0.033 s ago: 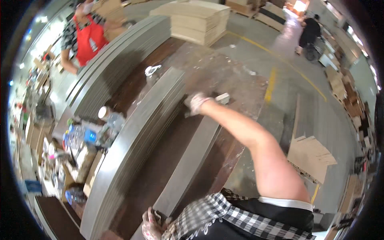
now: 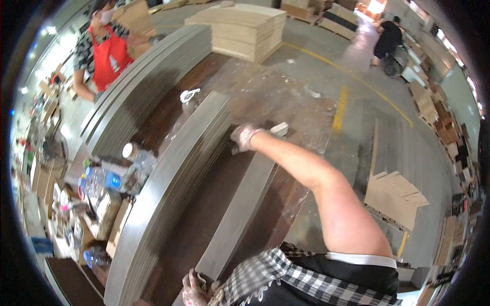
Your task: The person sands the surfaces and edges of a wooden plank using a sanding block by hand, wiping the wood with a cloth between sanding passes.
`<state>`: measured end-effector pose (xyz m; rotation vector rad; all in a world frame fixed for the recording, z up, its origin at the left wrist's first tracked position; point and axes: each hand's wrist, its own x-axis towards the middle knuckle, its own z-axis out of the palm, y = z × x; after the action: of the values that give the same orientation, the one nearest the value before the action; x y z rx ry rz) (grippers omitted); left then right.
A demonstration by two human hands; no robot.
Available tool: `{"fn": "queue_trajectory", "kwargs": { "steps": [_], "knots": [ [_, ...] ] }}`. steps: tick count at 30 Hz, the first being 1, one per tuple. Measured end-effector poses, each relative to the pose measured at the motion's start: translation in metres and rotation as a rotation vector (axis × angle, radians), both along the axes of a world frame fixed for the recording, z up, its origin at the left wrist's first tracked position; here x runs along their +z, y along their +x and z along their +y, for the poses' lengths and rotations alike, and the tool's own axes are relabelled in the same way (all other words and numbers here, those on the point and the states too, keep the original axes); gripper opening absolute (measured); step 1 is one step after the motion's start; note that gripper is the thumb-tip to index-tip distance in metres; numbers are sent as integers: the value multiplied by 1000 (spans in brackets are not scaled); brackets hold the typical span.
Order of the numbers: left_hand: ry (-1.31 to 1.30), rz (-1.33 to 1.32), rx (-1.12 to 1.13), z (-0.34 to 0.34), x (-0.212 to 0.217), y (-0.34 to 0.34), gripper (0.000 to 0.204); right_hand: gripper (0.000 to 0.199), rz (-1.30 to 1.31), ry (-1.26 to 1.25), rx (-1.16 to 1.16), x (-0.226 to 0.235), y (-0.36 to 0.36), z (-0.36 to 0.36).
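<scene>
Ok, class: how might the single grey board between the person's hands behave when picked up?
The grey board is probably stiff, lying flat without visible ripples. Its long, narrow shape could make it swing if lifted by one end.

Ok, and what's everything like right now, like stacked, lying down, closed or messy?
Left hand: gloved, by the single grey board's near part; grip unclear.
Right hand: gloved, at its far end; grip unclear.
Single grey board: lying on the table.
Near grey stack: piled up.
Far grey stack: piled up.
Pale boards: stacked.
White-capped bottle: closed.
Table: messy, bits scattered.
</scene>
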<state>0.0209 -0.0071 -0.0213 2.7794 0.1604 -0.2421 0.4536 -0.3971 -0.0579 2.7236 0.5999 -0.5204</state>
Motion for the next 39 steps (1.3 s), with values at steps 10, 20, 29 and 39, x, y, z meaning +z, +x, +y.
{"fn": "queue_trajectory", "kwargs": {
  "steps": [10, 20, 29, 39],
  "knots": [
    [69, -194, -47, -23, 27, 5, 43, 56, -426, 774, -260, 123, -113, -40],
    [174, 139, -93, -31, 48, 15, 102, 62, -625, 836, 98, 62, -289, 14],
    [187, 59, -96, -39, 58, 10, 88, 53, -710, 702, -380, 51, -205, -100],
    [203, 79, -65, -46, 64, 14, 93, 69, -535, 720, -518, 58, -134, -169]
  ]
}}
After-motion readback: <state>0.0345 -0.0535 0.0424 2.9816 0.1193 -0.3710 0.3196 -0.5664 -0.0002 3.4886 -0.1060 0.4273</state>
